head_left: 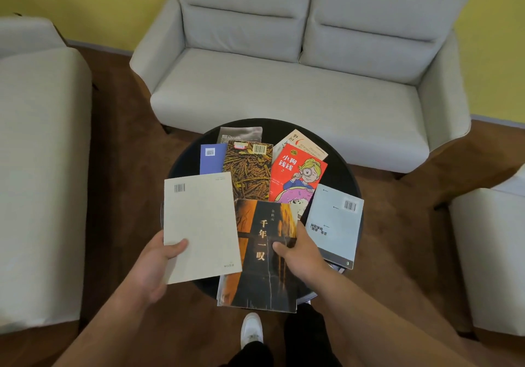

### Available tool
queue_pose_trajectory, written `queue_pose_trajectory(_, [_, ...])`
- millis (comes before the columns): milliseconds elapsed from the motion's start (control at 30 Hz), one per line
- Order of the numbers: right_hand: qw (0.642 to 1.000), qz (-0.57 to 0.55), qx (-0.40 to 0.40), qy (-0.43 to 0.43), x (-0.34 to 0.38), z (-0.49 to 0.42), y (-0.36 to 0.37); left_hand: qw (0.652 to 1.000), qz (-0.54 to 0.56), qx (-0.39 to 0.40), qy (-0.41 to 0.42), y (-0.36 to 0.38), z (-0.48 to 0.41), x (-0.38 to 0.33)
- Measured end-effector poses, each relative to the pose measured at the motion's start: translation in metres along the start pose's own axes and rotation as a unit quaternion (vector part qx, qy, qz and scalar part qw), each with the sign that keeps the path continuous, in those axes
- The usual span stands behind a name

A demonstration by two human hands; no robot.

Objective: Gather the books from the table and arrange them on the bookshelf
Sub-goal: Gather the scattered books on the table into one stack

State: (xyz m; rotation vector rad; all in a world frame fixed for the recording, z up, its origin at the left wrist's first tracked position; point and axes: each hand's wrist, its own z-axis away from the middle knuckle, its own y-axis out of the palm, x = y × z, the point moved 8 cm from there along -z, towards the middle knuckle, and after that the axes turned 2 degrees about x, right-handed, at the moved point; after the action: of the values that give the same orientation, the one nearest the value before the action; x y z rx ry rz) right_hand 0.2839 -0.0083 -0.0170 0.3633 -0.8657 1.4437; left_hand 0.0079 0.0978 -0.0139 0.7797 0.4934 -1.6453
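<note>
Several books lie spread over a round black table [345, 173]. My left hand [159, 264] grips a cream book [201, 224] by its near left edge, thumb on the cover. My right hand [298, 253] holds a dark brown and orange book [261, 270] at its right edge, thumb on top. Behind them lie a red cartoon-cover book [295, 170], a book with a yellow-brown pattern [250, 170], a blue book [211, 158], a grey book [241, 133], a white book [304, 145] and a pale blue book [335, 224]. No bookshelf is in view.
A light grey sofa [284, 82] stands behind the table against a yellow wall. Another pale seat [39, 168] is at the left and an ottoman [488, 253] at the right. The floor is dark wood. My white shoe [251, 329] is under the table's near edge.
</note>
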Motion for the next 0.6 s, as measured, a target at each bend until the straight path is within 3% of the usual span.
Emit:
queue_pose_trajectory(33, [0.999,0.036,-0.026,-0.014,0.004,0.001,-0.006,1.000,0.004,0.001,-0.001,0.004,0.003,-0.001])
queue_pose_trajectory(100, [0.976,0.133,-0.162,-0.065,0.022,0.010,-0.030,1.000,0.019,0.014,0.003,0.017,0.011,-0.006])
queue_pose_trajectory(133, [0.962,0.141,-0.211,-0.100,0.034,0.018,-0.038,0.999,0.026,0.025,0.009,0.026,0.017,-0.010])
queue_pose_trajectory(167, [0.966,0.109,-0.204,-0.117,0.045,0.025,-0.040,0.999,0.028,0.034,0.019,0.036,0.022,-0.016])
queue_pose_trajectory(233, [0.996,-0.070,-0.047,-0.007,0.050,0.033,-0.020,0.997,0.022,0.059,0.047,0.057,0.030,-0.030])
queue_pose_trajectory(300, [0.973,-0.186,0.101,0.089,0.057,0.044,-0.001,0.993,-0.002,0.091,0.079,0.078,0.039,-0.048])
queue_pose_trajectory(333, [0.964,-0.210,0.133,0.097,0.059,0.045,0.000,0.990,-0.019,0.102,0.095,0.085,0.041,-0.056])
queue_pose_trajectory(467, [0.949,-0.260,0.156,0.090,0.062,0.050,-0.020,0.973,-0.096,0.143,0.154,0.102,0.049,-0.085])
queue_pose_trajectory(600, [0.925,-0.351,0.132,0.060,0.063,0.049,-0.040,0.963,-0.164,0.129,0.173,0.114,0.046,-0.089])
